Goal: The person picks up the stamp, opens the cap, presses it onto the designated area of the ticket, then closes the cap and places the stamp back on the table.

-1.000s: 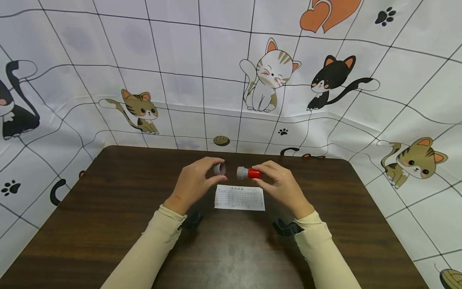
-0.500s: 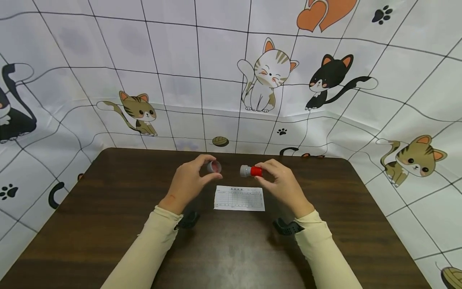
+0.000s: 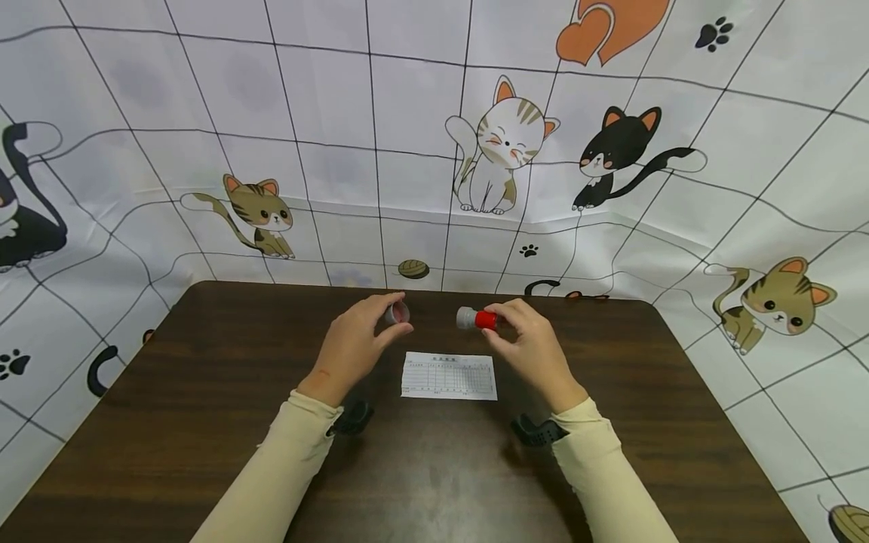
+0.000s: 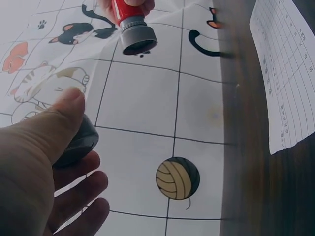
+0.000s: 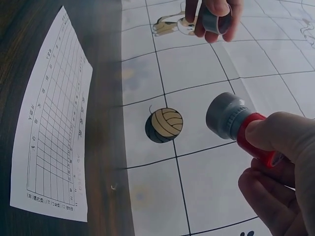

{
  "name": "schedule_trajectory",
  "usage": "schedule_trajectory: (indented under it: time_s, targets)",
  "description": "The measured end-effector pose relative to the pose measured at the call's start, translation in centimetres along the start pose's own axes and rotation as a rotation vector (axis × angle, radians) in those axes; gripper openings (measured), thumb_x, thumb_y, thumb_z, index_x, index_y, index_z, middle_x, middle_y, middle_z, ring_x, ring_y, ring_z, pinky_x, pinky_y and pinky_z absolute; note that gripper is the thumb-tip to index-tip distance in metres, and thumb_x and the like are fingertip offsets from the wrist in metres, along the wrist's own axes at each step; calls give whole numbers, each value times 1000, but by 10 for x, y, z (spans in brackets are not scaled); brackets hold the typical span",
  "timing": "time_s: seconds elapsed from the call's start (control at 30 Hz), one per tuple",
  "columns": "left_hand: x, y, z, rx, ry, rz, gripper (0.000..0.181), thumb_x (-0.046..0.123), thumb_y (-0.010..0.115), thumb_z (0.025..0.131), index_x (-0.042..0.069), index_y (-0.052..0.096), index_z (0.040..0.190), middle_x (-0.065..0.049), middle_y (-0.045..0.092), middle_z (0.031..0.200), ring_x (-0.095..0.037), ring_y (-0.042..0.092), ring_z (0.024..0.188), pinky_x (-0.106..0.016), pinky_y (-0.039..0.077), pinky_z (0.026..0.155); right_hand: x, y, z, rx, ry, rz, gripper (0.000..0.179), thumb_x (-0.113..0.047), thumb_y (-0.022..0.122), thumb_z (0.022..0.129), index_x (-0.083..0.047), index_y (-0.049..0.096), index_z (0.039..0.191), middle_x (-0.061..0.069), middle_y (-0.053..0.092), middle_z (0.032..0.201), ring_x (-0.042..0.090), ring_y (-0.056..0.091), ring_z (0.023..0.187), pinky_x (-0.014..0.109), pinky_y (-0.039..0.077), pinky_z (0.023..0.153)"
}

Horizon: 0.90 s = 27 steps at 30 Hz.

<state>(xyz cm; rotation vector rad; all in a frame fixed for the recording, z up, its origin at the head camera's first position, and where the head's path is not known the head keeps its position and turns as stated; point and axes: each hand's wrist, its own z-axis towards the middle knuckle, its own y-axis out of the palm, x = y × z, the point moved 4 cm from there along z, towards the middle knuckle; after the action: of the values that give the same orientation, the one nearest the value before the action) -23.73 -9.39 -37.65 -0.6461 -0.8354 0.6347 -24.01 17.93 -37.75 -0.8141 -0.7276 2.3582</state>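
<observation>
In the head view my left hand [image 3: 351, 343] pinches a small grey round cap [image 3: 397, 312] between thumb and fingers. The cap's open end faces right and looks pinkish inside. My right hand [image 3: 532, 348] holds a red-and-grey round stamp [image 3: 485, 320] by its red body, thumb on the near side. The grey head of the stamp points left toward the cap, with a gap between the two. Below both hands, a white printed form [image 3: 449, 376] lies on the table. In the left wrist view my thumb and fingers partly cover the cap [image 4: 82, 141].
The dark brown wooden table [image 3: 434, 467] ends at a far edge close behind the hands. A white sheet with a grid and cartoon cats [image 3: 421, 151] hangs behind and at the sides. Dark bands [image 3: 351, 417] sit at both wrists.
My left hand has moved left with the cap, and my right hand slightly right with the stamp, so the gap between them is wider. The form stays put.
</observation>
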Motion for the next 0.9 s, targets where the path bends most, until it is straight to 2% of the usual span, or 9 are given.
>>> schedule_trajectory:
  time_s: [0.07,0.2,0.3,0.37,0.6,0.77,0.9]
  targets:
    - [0,0,1,11,10,15,54,33,80,91,8,66,136,-6,72,118,-27,67,114,-48,56,96,1,-1,0,2,6,-3,26,-1,83,84,-5,75,109,4,70,101,17,68,89,35,59,76]
    - [0,0,2,65,28,46,52,35,85,85,8,71,127,-7,68,113,-30,61,110,-47,57,88,4,-2,1,9,26,-8,27,-1,83,84,-5,75,109,5,70,100,17,67,88,35,59,75]
    - [-2,-1,2,99,19,61,52,37,87,81,9,74,123,-7,64,110,-29,56,105,-45,57,82,7,-4,0,10,49,-16,28,-2,84,84,-4,75,110,6,70,100,17,66,87,36,59,75]
    - [-4,-1,2,110,6,61,53,38,88,80,9,74,122,-7,64,110,-29,56,106,-46,57,85,9,-6,0,9,68,-21,28,-3,84,84,-5,75,111,5,70,100,17,66,87,36,59,75]
    - [-10,-3,2,106,-43,61,52,35,88,82,8,71,124,-9,68,117,-31,59,117,-51,54,98,15,-10,-2,19,110,-47,28,-7,83,86,-6,75,113,5,69,100,16,65,86,35,59,74]
    - [-16,-5,1,113,-77,86,47,29,86,87,7,71,126,-11,70,122,-31,62,118,-51,55,97,18,-11,-2,56,127,-72,26,-6,81,87,-3,75,112,8,69,99,19,64,84,37,57,72]
    - [-21,-7,1,92,-125,77,48,32,84,88,8,70,127,-11,73,122,-32,68,113,-52,56,92,22,-12,-3,57,151,-78,26,-6,81,87,-2,75,112,9,69,100,22,65,85,39,57,72]
